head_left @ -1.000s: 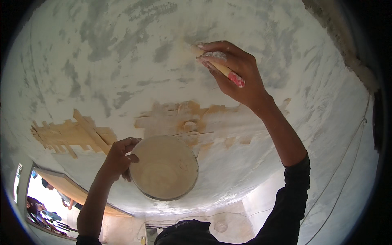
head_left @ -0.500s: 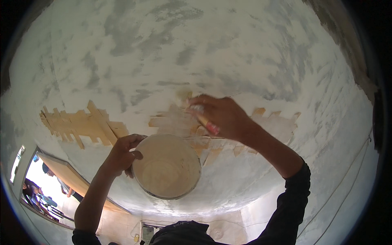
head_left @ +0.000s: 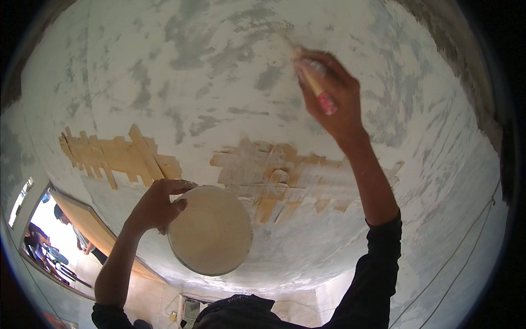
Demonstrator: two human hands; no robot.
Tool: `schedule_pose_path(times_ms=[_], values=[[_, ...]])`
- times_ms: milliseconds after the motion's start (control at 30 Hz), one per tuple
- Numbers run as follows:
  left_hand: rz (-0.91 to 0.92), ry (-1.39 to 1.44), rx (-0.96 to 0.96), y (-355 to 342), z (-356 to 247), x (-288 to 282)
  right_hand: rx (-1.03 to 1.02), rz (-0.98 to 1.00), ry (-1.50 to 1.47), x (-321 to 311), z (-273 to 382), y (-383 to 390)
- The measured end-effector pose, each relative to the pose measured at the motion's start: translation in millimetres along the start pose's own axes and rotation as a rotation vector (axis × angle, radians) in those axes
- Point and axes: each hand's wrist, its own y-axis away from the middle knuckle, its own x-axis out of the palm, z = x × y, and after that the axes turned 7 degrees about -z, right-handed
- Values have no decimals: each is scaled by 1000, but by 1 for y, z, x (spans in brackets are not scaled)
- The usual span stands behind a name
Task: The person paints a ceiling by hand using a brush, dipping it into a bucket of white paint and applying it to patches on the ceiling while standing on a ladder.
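Head view: there was the right hand, fingers curled narrow around a brush, the blurred tip touching or just off the patchy grey-white surface! The left hand pinched the rim of a round tub, lower in view and well apart from the brush. Light, even strokes seemed best to me, with the tip thinly loaded and the tub held level (drips might have found that dark sleeve!). And what a surface: a brown patch at left, a larger, part-whitened patch nearer the tub. Lower left, a wooden door stood open, people showing past it
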Motion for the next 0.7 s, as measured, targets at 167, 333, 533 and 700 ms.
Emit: schedule_pose_path(times_ms=[167, 333, 533, 700], values=[[-149, -326, 207, 2, 33, 2, 137, 369, 20, 0, 24, 49], [-306, -440, 169, 12, 64, 4, 319, 180, -354, -12, 83, 83], [-422, -397, 109, 51, 100, 7, 885, 327, -899, 3, 170, 141], [-488, -414, 13, 78, 127, 33, 1247, 449, -948, 44, 235, 201]])
